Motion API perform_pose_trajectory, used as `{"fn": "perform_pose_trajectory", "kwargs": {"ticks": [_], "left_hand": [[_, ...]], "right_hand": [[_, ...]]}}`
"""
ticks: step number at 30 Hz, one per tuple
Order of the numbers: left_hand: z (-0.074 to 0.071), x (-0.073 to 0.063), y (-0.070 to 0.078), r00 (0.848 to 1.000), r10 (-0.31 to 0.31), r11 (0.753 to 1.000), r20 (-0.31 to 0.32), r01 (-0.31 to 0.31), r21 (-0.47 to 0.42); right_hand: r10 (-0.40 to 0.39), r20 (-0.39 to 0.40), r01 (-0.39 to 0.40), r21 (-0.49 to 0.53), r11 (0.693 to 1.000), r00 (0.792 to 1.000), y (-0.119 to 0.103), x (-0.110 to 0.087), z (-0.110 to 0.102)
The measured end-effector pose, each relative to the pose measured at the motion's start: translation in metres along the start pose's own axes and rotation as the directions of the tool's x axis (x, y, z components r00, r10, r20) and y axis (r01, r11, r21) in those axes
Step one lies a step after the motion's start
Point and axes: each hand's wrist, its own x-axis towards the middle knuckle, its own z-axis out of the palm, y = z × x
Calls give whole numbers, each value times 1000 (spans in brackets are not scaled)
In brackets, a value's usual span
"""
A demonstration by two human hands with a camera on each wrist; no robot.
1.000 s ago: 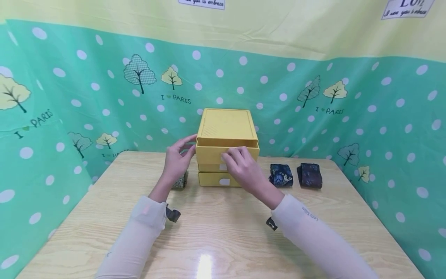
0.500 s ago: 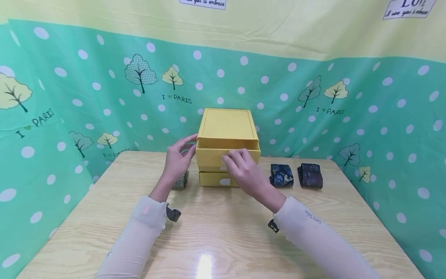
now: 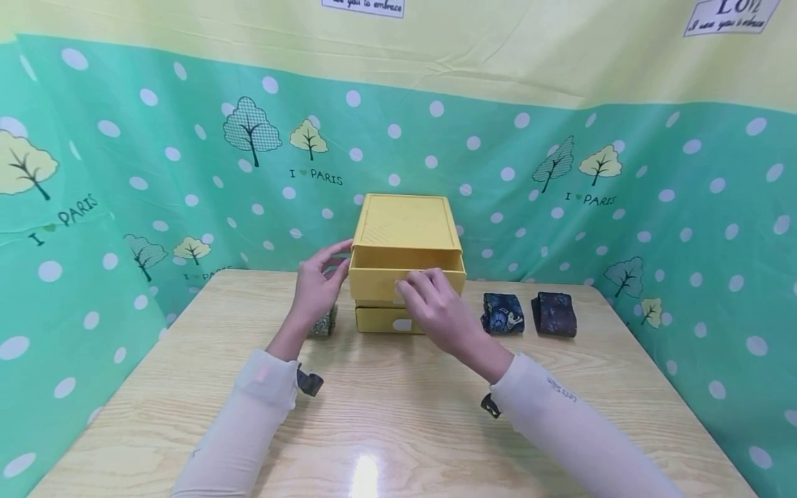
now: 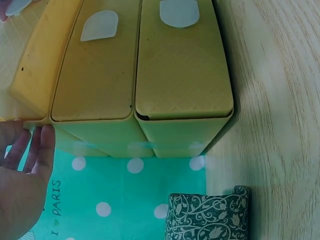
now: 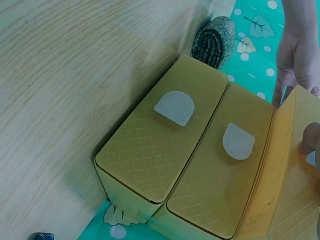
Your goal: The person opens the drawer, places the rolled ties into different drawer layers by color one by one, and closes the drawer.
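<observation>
A yellow cabinet of stacked drawers (image 3: 407,220) stands at the back of the table. Its top drawer (image 3: 372,285) is pulled partway out, and the part of its inside that shows is bare. My right hand (image 3: 438,304) pinches the front of that drawer, the thumb (image 5: 310,137) beside its white handle tab. On the cabinet's left side, my left hand (image 3: 316,287) rests its fairly straight fingertips against the side wall near the front edge. The middle drawer (image 4: 95,75) and bottom drawer (image 4: 182,70) are closed, each with a white tab.
A grey-green floral fabric roll (image 4: 207,217) sits left of the cabinet, partly behind my left hand in the head view. To the right lie a navy patterned roll (image 3: 503,313) and a dark purple roll (image 3: 554,314). A polka-dot curtain (image 3: 411,145) hangs close behind.
The top drawer has slid further out toward me, with my right hand moving slightly back and down with it. My left hand has stayed at the cabinet's side.
</observation>
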Motion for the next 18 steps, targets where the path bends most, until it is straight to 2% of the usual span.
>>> {"fn": "perform_pose_trajectory", "kwargs": {"ticks": [10, 18], "left_hand": [[-1, 0, 0, 1000, 13, 1000, -1, -13, -5], [-1, 0, -1, 1000, 18, 1000, -1, -18, -8]], "right_hand": [[-5, 7, 5, -25, 1000, 1000, -3, 1, -6], [5, 21, -5, 4, 1000, 1000, -6, -1, -9]]}}
